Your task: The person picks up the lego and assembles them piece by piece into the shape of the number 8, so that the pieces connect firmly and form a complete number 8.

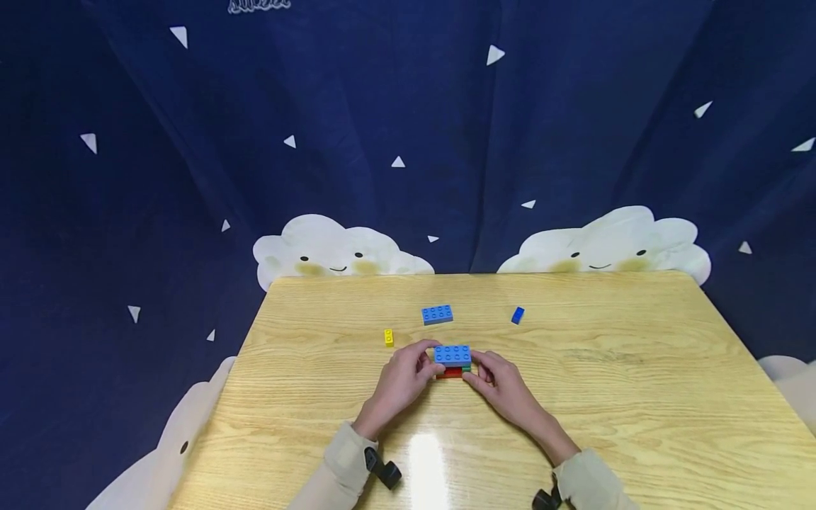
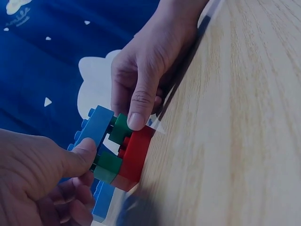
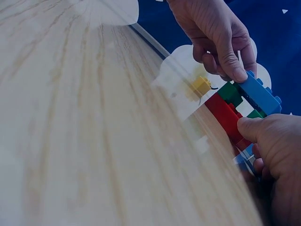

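Note:
A small stack of toy bricks stands between the two hands over the middle of the table. At its bottom is a red brick (image 2: 136,153). One green brick (image 2: 108,164) sits on each end of the red one, leaving a gap in the middle. Across the top lies a blue eight-stud brick (image 1: 452,357), bridging that gap. My left hand (image 1: 403,377) pinches the blue brick at its left end, thumb on the near side. My right hand (image 1: 506,389) grips the stack's right end, its thumb over the green and red bricks; its other fingertips are hidden behind.
Beyond the hands, another blue eight-stud brick (image 1: 437,316) lies on the wooden table (image 1: 605,375). A small yellow brick (image 1: 389,338) is left of it, and a small dark blue brick (image 1: 518,316) to the right. A navy curtain (image 1: 408,106) hangs behind the table's far edge.

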Demonstrator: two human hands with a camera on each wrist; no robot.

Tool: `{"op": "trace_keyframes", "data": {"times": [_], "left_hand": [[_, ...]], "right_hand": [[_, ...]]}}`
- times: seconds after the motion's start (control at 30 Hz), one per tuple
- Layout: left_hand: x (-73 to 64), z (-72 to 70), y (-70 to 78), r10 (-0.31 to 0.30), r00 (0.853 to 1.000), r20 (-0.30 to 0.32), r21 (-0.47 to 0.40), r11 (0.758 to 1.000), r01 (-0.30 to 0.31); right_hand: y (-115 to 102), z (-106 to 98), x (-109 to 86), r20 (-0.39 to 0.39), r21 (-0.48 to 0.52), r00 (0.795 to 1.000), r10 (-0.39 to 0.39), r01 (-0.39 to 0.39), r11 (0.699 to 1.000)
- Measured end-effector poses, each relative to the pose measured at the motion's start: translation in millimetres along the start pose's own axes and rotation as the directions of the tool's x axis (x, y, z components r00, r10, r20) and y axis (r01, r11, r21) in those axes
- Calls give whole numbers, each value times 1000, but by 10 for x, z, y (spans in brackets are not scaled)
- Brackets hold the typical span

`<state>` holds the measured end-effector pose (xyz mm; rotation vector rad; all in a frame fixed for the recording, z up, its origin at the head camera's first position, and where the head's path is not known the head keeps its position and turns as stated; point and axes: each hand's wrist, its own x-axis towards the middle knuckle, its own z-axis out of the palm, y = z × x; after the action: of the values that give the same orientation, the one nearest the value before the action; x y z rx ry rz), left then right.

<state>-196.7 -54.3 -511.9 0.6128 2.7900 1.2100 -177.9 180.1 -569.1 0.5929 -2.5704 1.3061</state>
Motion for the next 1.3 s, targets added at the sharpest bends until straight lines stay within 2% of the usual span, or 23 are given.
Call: {"op": "trace_keyframes", "data": {"times": [0.3,0.47,0.73,1.07,1.3], "left_hand": [[-9,13,-14,8,1000,-6,26,1000,-7],[-9,25,-19,11,999,-31,33,999,-10],[-7,60,-32,42,996,-79,55,998,-38],[8,93,-54,43,995,-94,54,998,-38],[19,102,-59,50,994,-101,63,997,-44]], "right_hand": [[8,5,0,-5,-1,1000,-12,12,1000],[5,3,14,-12,-3,1000,-12,12,1000],[-20,-16,20,5,101,999,47,-47,994],[-56,-9,41,-22,171,999,29,-25,985],[-26,5,37,-39,152,999,23,-17,988]]}}
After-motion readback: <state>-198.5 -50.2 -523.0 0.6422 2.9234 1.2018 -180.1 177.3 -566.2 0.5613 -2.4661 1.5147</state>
